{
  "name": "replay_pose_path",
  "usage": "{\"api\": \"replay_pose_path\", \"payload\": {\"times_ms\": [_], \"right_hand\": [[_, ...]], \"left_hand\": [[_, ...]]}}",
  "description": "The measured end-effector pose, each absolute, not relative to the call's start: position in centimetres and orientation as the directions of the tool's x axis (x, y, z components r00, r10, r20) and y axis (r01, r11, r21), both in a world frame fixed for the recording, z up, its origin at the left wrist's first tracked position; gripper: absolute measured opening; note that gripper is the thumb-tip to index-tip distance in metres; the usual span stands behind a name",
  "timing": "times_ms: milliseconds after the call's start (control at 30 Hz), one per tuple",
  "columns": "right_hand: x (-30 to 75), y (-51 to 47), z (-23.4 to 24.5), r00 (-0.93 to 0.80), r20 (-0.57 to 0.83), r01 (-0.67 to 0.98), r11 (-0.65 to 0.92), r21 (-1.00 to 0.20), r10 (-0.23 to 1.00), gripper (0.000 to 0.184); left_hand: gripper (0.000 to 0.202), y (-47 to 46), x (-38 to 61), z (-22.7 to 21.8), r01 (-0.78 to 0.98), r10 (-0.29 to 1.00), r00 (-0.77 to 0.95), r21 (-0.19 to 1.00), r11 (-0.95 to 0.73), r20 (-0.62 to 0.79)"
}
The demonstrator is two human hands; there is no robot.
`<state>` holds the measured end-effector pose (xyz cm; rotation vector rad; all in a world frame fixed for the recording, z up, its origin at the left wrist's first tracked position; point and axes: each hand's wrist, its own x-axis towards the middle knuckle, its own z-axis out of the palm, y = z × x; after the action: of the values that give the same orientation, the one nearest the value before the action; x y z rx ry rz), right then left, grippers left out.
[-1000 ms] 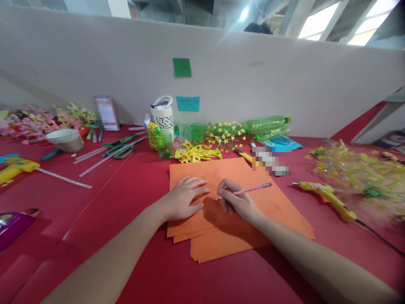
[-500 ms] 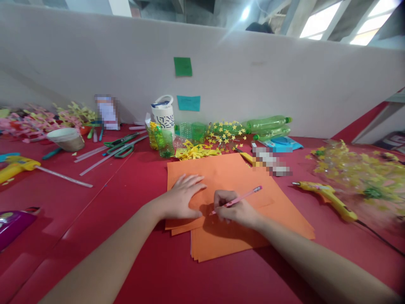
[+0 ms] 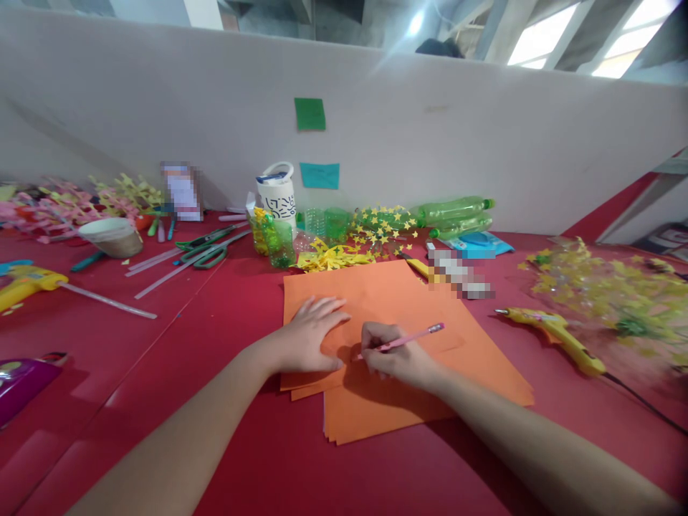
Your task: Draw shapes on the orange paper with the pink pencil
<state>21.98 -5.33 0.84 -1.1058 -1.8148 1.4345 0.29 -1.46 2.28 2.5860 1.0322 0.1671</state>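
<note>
Several sheets of orange paper (image 3: 387, 294) lie stacked, slightly fanned, in front of me on the red table. My left hand (image 3: 312, 335) rests flat on the left part of the top sheet with its fingers spread. A pink pencil (image 3: 411, 336) is pinched in my right hand (image 3: 395, 352), which leans on the paper just right of my left thumb. The pencil slants, its eraser end up to the right and its tip down at the sheet. Whatever marks lie under the tip are too faint to make out.
To the right lies a yellow glue gun (image 3: 559, 333) with a cord; another glue gun (image 3: 37, 283) is at the left. Behind the paper are yellow paper stars (image 3: 336, 256), green plastic bottles (image 3: 456, 211) and a white tumbler (image 3: 276, 197). Scissors (image 3: 209, 251) and a cup (image 3: 112, 236) stand left.
The pencil's eraser end has dipped slightly and my right hand has shifted a touch to the left. My left hand and the paper have stayed put.
</note>
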Motion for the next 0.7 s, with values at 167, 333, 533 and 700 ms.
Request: {"api": "replay_pose_path", "payload": {"times_ms": [167, 333, 533, 700], "right_hand": [[21.8, -5.38, 0.76, -0.471, -0.036, 0.273, 0.107, -0.956, 0.881, 0.008], [21.67, -5.37, 0.89, -0.452, -0.038, 0.294, 0.108, -0.95, 0.891, 0.008], [21.65, -5.3, 0.98, -0.459, -0.034, 0.302, 0.119, -0.946, 0.888, 0.009], [21.7, -5.06, 0.97, -0.461, 0.007, 0.336, 0.182, -0.924, 0.887, 0.012]], "left_hand": [[0.07, -1.56, 0.37, 2.43, 0.649, 0.691, 0.723, 0.365, -0.667, -0.024], [0.069, -1.51, 0.3, 2.24, 0.643, 0.689, 0.724, 0.373, -0.669, -0.013], [0.07, -1.55, 0.43, 2.23, 0.654, 0.69, 0.723, 0.353, -0.669, -0.032], [0.071, -1.54, 0.36, 2.15, 0.654, 0.686, 0.727, 0.339, -0.676, -0.032]]}}
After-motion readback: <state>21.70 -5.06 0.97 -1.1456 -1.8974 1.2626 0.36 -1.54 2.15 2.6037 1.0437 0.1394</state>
